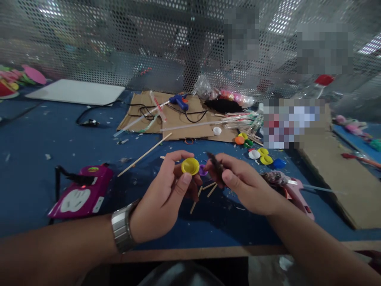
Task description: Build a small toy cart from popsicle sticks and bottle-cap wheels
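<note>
My left hand point(162, 194), with a metal watch on its wrist, grips a yellow bottle cap point(190, 166) between thumb and fingers. The cap's hollow side faces me. Close to it on the right, my right hand point(242, 180) is closed on a dark, narrow object with a pointed end point(216, 165); its kind is unclear. Between the hands shows a purple cap point(203, 170), partly hidden by fingers. Short wooden sticks point(212, 190) lie on the table just below. Beside my right forearm rests a pink glue gun point(297, 194).
On the blue table point(89, 147) are a magenta device point(85, 192), a long wooden stick point(145, 154) and several loose caps point(266, 160). Cardboard point(190, 127) bears a blue glue gun point(179, 102) and its cord. A perforated metal screen point(119, 51) stands behind.
</note>
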A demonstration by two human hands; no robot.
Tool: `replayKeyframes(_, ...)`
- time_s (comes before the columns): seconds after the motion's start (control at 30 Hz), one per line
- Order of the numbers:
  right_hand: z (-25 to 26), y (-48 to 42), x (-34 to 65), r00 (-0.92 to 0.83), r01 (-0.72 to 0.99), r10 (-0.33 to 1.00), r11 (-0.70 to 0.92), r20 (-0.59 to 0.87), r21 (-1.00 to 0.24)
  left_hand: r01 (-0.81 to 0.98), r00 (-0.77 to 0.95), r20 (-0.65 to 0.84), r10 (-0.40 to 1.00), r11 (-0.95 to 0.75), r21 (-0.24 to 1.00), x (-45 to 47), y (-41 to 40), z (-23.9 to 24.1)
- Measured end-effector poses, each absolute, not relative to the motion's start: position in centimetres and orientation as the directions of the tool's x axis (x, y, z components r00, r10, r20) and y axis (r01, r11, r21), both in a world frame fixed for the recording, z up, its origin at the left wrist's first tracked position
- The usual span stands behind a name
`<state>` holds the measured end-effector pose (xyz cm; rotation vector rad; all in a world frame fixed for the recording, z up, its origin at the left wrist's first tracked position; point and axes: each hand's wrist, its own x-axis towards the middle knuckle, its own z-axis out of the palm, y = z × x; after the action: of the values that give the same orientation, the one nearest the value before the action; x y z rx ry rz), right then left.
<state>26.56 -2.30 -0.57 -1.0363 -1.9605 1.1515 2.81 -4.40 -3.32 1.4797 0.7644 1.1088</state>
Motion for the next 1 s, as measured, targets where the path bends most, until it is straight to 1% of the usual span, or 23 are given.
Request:
replayKeyframes(0.07, -0.3, -2.6, 26.6, -0.561, 0.278, 0.827, 0.23, 0.037, -0.933, -0.097, 0.336, 0.264, 0.904, -0.246, 0.964, 2.7, -4.4, -3.3)
replayKeyframes(0.13, 0.0, -2.8, 26.6, -0.604, 0.301, 0.797, 0.238, 0.009, -0.923, -0.091, 0.316, 0.297, 0.901, -0.283, 0.955, 2.7, -4.4, -3.3)
replayKeyframes(0.23, 0.3, -3.0, 26.5, -0.655, 0.305, 0.754, 0.332, 0.056, -0.893, -0.083, 0.303, 0.338, 0.891, -0.328, 0.941, 2.7, -4.5, -3.2)
replayKeyframes(0.3, 0.3, -3.0, 26.4, -0.664, 0.348, 0.744, 0.395, 0.074, -0.85, -0.077, 0.307, 0.351, 0.885, -0.344, 0.936, 2.7, -4.6, -3.2)
replayKeyframes(0.4, 0.1, -2.9, 26.2, -0.656, 0.444, 0.75, 0.472, 0.083, -0.762, -0.068, 0.317, 0.346, 0.883, -0.343, 0.937, 2.6, -4.8, -3.4)
replayKeyframes(0.5, 0.0, -3.0, 26.1, -0.659, 0.473, 0.747, 0.507, 0.093, -0.721, -0.082, 0.318, 0.325, 0.891, -0.315, 0.945, 2.4, -4.9, -3.6)
replayKeyframes(0.6, 0.1, -3.2, 26.0, -0.66, 0.474, 0.747, 0.494, 0.077, -0.729, -0.133, 0.357, 0.342, 0.869, -0.315, 0.94, 2.1, -5.0, -3.7)
replayKeyframes(0.67, 0.2, -3.3, 25.9, -0.671, 0.457, 0.738, 0.493, 0.077, -0.741, -0.15, 0.405, 0.388, 0.828, -0.359, 0.921, 2.0, -4.9, -3.6)
replayKeyframes(0.73, 0.2, -3.3, 25.7, -0.688, 0.425, 0.721, 0.498, 0.088, -0.756, -0.101, 0.438, 0.41, 0.8, -0.41, 0.907, 1.9, -4.8, -3.5)
replayKeyframes(0.83, 0.2, -3.3, 25.5, -0.703, 0.388, 0.704, 0.493, 0.096, -0.779, 0.036, 0.435, 0.41, 0.801, -0.471, 0.882, 1.9, -4.8, -3.4)
replayKeyframes(0.87, 0.2, -3.4, 25.4, -0.708, 0.377, 0.699, 0.496, 0.101, -0.782, 0.056, 0.439, 0.414, 0.798, -0.484, 0.873, 1.9, -4.8, -3.4)
replayKeyframes(1.0, 0.4, -3.7, 25.2, -0.726, 0.341, 0.676, 0.511, 0.124, -0.789, 0.041, 0.464, 0.421, 0.779, -0.494, 0.869, 1.9, -4.9, -3.4)
